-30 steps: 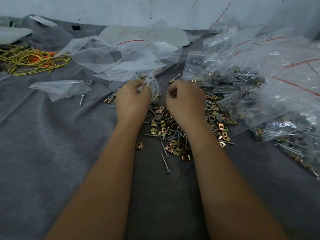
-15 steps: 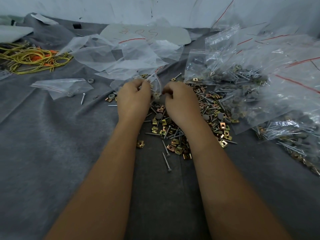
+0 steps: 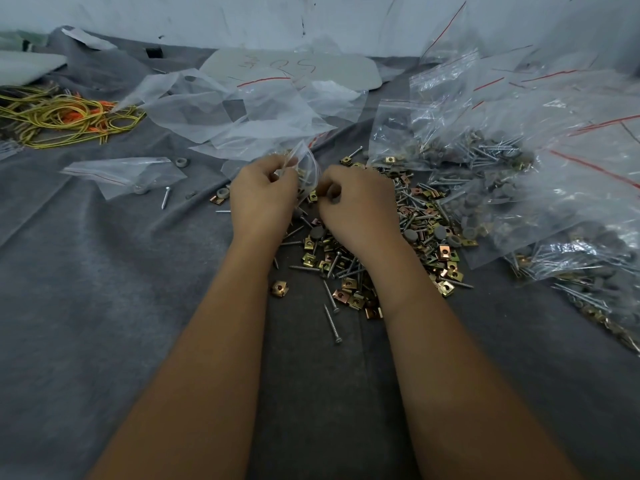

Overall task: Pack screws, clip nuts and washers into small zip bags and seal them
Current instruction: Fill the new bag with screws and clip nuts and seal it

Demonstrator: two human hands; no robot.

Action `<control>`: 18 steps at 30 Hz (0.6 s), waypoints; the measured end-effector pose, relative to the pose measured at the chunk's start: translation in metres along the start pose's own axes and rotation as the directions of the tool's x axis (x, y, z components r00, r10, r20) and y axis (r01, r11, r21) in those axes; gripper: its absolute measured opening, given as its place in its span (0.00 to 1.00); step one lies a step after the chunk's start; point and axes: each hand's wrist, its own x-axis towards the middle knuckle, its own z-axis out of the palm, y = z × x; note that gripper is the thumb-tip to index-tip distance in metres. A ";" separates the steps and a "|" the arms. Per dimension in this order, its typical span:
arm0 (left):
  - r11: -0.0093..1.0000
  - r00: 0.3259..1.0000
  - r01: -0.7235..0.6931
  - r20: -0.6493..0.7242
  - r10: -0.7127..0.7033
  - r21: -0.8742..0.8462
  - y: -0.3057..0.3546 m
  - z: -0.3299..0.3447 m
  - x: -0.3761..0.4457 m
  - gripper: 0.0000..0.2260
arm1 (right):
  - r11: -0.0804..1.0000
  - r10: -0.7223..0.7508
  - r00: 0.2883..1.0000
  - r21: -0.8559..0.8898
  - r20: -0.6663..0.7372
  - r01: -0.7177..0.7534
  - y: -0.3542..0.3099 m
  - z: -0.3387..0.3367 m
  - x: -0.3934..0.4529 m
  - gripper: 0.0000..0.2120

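A grey felt cloth covers the whole work surface. On it lie a loose heap of screws, brass clip nuts and grey washers, filled zip bags at the right, empty clear bags at the back, one small bag and yellow wires at the left.

Informal hardware-packing workspace, likely a small workshop: grey felt cloth as work surface against a scuffed white wall; loose fastener heap at centre, filled zip bags at 2 o'clock, yellow wire bundle at 10 o'clock.
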 end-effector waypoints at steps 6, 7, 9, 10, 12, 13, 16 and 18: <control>0.999 1.000 -0.026 0.005 0.025 0.036 -0.003 0.001 0.002 0.11 | 0.963 -0.006 0.954 0.255 -0.300 0.086 -0.001 -0.006 0.001 0.03; 0.999 1.000 -0.029 0.011 0.028 0.039 -0.003 0.002 0.002 0.11 | 0.953 -0.040 0.955 0.277 -0.293 0.125 -0.003 -0.006 0.001 0.05; 0.999 0.999 -0.037 0.023 0.036 0.040 -0.004 0.002 0.003 0.11 | 0.946 -0.120 0.966 0.269 -0.230 0.182 -0.005 -0.005 0.000 0.10; 0.998 0.999 -0.047 0.023 0.046 0.033 -0.005 0.002 0.003 0.12 | 0.946 -0.154 0.967 0.253 -0.202 0.203 -0.005 -0.004 -0.001 0.14; 0.998 0.998 -0.061 0.011 0.061 0.018 -0.007 0.002 0.003 0.13 | 0.953 -0.176 0.968 0.215 -0.179 0.213 -0.006 -0.002 -0.003 0.21; 0.998 0.998 -0.064 0.002 0.064 0.003 -0.007 0.002 0.003 0.12 | 0.963 -0.173 0.969 0.178 -0.174 0.204 -0.005 -0.001 -0.003 0.22; 0.998 0.998 -0.050 -0.025 0.049 -0.048 -0.005 -0.001 0.004 0.14 | 0.986 -0.168 0.981 -0.013 -0.100 0.168 -0.002 -0.001 -0.002 0.20; 0.998 0.998 -0.055 -0.033 0.055 0.009 -0.006 -0.005 0.006 0.12 | 0.980 -0.157 0.985 -0.131 -0.066 0.147 0.000 -0.002 -0.001 0.13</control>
